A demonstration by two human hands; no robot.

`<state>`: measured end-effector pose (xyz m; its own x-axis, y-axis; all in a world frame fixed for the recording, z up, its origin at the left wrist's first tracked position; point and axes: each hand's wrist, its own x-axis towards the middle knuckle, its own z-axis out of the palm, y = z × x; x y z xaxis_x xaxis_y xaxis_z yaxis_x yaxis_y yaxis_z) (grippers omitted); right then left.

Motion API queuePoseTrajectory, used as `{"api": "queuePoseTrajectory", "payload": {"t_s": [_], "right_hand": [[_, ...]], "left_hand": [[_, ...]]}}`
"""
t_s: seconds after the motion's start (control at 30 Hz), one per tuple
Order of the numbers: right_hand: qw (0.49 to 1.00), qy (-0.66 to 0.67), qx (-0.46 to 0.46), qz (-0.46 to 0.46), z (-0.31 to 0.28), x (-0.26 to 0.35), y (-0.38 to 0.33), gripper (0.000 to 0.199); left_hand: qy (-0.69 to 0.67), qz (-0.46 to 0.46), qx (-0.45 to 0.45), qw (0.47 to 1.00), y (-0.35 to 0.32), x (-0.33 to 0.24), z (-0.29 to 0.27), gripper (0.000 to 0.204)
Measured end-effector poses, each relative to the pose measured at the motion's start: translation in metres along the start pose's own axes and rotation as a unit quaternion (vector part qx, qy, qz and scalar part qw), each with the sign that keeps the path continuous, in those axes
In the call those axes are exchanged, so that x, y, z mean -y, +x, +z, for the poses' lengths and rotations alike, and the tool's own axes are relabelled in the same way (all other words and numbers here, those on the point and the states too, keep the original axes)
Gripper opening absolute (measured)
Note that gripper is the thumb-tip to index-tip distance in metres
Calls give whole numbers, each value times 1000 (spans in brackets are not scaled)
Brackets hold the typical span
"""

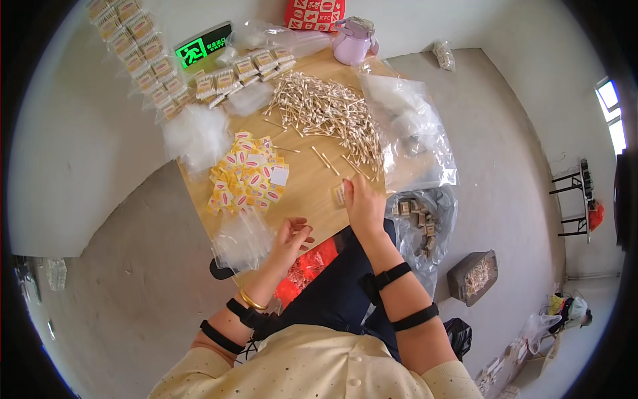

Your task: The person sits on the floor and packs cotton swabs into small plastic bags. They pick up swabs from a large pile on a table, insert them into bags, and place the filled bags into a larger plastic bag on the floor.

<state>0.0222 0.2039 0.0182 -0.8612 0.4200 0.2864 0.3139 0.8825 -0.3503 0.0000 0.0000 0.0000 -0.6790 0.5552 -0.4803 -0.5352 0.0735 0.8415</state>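
My right hand [364,206] is at the table's front edge, its fingers pinched at the side of a small clear packet [337,196] with a yellowish card inside. Part of that packet is hidden by the fingers. To its left, my left hand [290,239] hovers at the edge with fingers curled but apart, nothing visible in it. Beyond my right hand lies a big heap of cotton swabs [325,106], with a few loose swabs [325,161] nearer. A pile of small yellow-and-white printed cards [246,176] sits left of them. Clear plastic bags [242,239] lie beside my left hand.
Filled swab packs [242,70] are stacked at the back left, near a green exit sign [203,46]. A lilac jug [354,41] and red bag [315,14] stand behind. Large clear bags [409,133] cover the right side. A grey tub [473,278] of swabs stands on the floor.
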Motion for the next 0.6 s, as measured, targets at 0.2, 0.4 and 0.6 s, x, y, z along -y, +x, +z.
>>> {"api": "queuePoseTrajectory", "payload": {"t_s": [0.2, 0.4, 0.6], "right_hand": [[997, 18, 18, -68, 8, -10, -23, 21], [997, -1, 72, -6, -2, -12, -20, 23], [953, 280, -56, 97, -48, 1, -9, 26]], "left_hand": [[12, 5, 14, 1000, 5, -5, 11, 37], [24, 32, 23, 999, 8, -13, 17, 35], [-47, 71, 9, 996, 7, -20, 25, 37]]}}
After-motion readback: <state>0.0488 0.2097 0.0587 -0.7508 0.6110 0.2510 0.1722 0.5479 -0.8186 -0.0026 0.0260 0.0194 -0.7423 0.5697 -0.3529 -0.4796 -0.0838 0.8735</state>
